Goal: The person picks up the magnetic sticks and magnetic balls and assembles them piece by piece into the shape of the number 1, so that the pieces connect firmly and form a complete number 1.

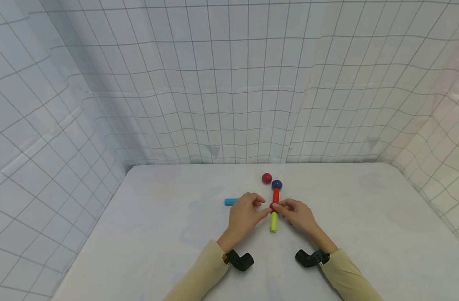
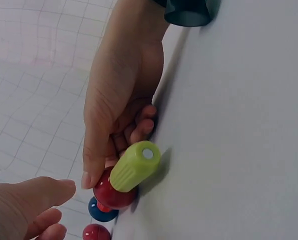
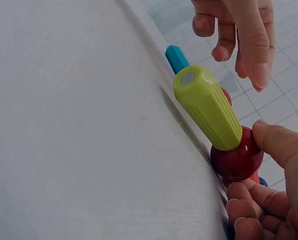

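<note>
My right hand (image 1: 298, 215) pinches a dark red ball (image 3: 237, 161) between thumb and fingers. Attached to that ball is a yellow-green rod (image 1: 274, 222), pointing toward me, with a round silvery spot on its end in both wrist views. On the ball's far side a red rod (image 1: 276, 195) runs to a dark blue ball (image 1: 276, 184), so the pieces lie in one line. My left hand (image 1: 246, 215) hovers just left of the held ball, fingers loosely bent and holding nothing; its thumb (image 2: 51, 191) is apart from the ball in the left wrist view.
A blue rod (image 1: 230, 202) lies left of the line of pieces, partly hidden behind my left hand. Another red ball (image 1: 266, 178) sits beside the dark blue ball. The white table (image 1: 158, 225) is bordered by grid-patterned cloth (image 1: 229, 96) behind and at both sides.
</note>
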A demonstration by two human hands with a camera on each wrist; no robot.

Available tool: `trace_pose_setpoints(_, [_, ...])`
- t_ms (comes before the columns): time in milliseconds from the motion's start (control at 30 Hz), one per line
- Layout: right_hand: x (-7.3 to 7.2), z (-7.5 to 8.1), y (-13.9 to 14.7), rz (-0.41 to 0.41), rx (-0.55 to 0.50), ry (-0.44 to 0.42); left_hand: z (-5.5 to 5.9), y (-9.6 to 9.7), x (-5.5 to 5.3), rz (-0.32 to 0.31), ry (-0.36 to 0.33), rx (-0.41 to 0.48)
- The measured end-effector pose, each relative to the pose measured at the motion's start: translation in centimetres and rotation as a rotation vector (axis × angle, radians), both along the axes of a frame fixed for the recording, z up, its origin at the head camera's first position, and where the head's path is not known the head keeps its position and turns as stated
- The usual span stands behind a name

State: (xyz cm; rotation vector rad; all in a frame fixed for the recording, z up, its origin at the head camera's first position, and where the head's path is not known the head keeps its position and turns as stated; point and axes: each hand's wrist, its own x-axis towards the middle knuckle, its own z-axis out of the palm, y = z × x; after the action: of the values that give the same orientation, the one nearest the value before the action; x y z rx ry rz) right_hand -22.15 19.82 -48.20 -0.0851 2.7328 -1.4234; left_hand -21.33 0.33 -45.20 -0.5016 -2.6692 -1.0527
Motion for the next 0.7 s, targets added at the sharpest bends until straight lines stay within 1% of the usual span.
trace_pose_setpoints(133, [0.0,0.0,0.0,0.004,0.002,0.008,-0.1,-0.4,-0.4,0.024,0.099,-0.068])
trace_pose_setpoints(200, [0.0,0.0,0.0,0.007,0.006,0.013,-0.2,-0.6,-0.7,0.032,0.136,-0.096])
trace_pose_setpoints(300, [0.0,-0.1,0.0,0.005,0.007,0.014,-0.6,-0.8,-1.3,0.033,0.153,-0.122])
trace_pose_setpoints(467, [0.1,-0.1,0.1,0.008,0.001,0.016,-1.0,-1.0,-2.0,0.015,0.11,-0.142])
trace_pose_setpoints(600, [0.1,0.0,0.0,0.009,0.003,0.022,-1.1,-1.0,-2.5,-0.002,0.076,-0.129])
trace_pose_setpoints(700, [0.0,-0.1,0.0,0.007,0.008,0.022,-1.1,-1.0,-2.7,-0.006,0.037,-0.118])
